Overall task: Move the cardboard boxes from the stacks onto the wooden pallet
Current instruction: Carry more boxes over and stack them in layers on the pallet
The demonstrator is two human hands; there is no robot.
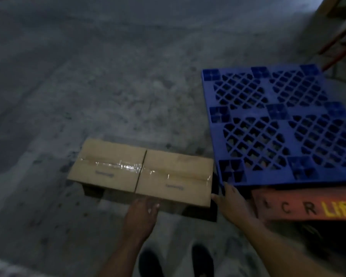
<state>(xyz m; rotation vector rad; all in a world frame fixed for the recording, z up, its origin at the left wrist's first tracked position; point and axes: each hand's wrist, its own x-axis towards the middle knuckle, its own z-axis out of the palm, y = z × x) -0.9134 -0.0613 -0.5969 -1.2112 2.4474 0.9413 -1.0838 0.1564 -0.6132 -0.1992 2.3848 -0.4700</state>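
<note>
Currently: right box (174,176) abuts left box (106,164) on dark base (200,213) ahead of hands; row axis left-right; left hand (142,214) at near edge, grip indiscernible; right hand (232,200) released, beside right end.

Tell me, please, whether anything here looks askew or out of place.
The blue pallet lies askew, its near edge seemingly propped on an orange lift rather than flat on the floor. The left box and right box sit flush.
</note>
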